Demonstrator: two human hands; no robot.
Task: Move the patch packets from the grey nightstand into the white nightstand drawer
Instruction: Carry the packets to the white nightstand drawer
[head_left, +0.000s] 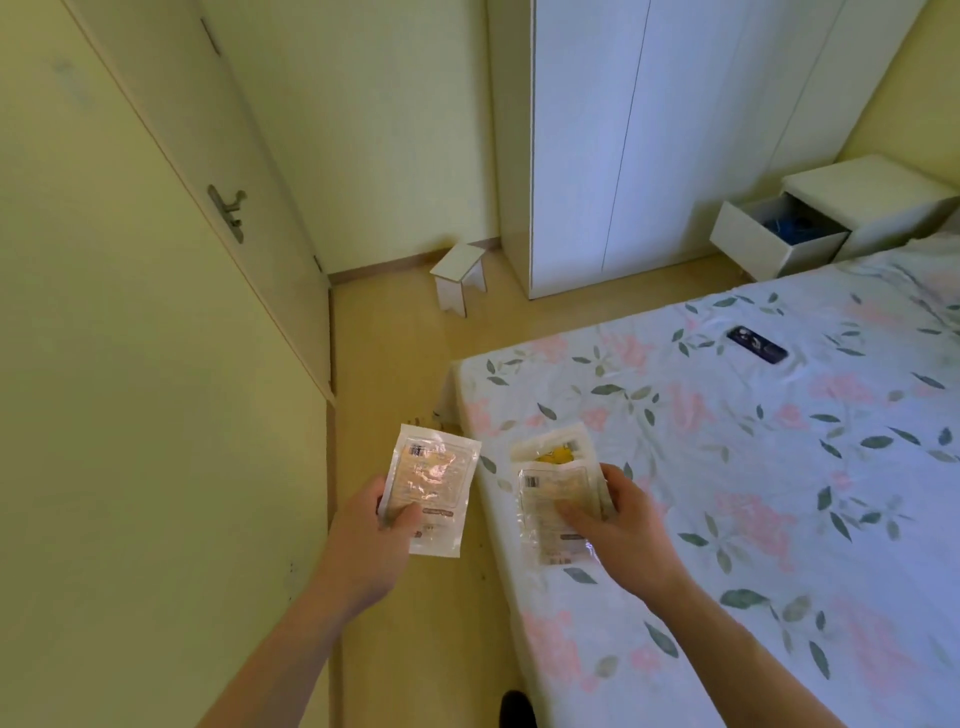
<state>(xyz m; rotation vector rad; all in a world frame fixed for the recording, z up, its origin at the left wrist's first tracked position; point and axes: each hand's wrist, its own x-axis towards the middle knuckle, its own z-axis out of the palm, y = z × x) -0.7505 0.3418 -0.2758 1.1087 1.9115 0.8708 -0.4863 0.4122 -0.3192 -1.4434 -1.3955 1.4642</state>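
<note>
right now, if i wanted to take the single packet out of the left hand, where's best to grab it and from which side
Grip the packet by its free top edge, coming from above and the far side. The left hand pinches its lower left corner, so the upper half stands clear and nearly flat to the camera. It looks like thin, crinkly plastic, so pinch both faces between thumb and fingers rather than pushing on an edge.

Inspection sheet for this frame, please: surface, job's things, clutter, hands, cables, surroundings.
Surface: bed with floral sheet, beside the person.
Job's things: one clear patch packet in left hand; stack of clear patch packets in right hand; white nightstand drawer open, something blue inside.
Clutter: dark phone on the bed; small white stool on the floor.
Cables: nothing seen.
Surroundings: white wardrobe, cream door.
</note>
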